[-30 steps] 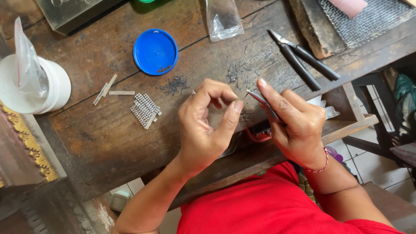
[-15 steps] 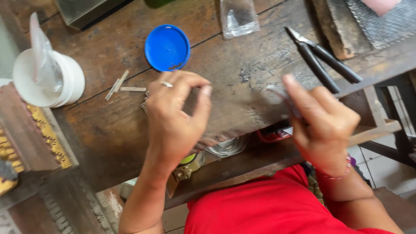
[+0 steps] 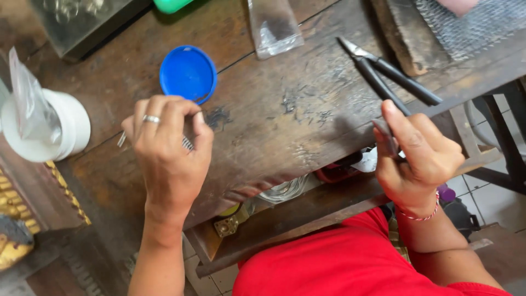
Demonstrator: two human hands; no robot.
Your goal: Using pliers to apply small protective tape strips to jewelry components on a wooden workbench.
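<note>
My left hand (image 3: 167, 151), with a ring on one finger, is curled down on the wooden bench (image 3: 285, 131), its fingertips pinched on a small pile of silver pieces (image 3: 187, 144) that it mostly hides. My right hand (image 3: 419, 159) hovers at the bench's front edge, closed around a thin grey metal tool (image 3: 384, 134) that looks like tweezers, tip pointing up and left. The two hands are well apart.
A blue round lid (image 3: 188, 74) lies just beyond my left hand. A white tub with a plastic bag (image 3: 49, 129) stands at the left. Black pliers (image 3: 392, 71) lie near my right hand. Further back lie a clear bag (image 3: 274, 24) and wire mesh (image 3: 471, 24).
My left hand has moved left, away from my right hand, and come down on the silver pieces. My right hand keeps its tool and has stayed near the bench edge.
</note>
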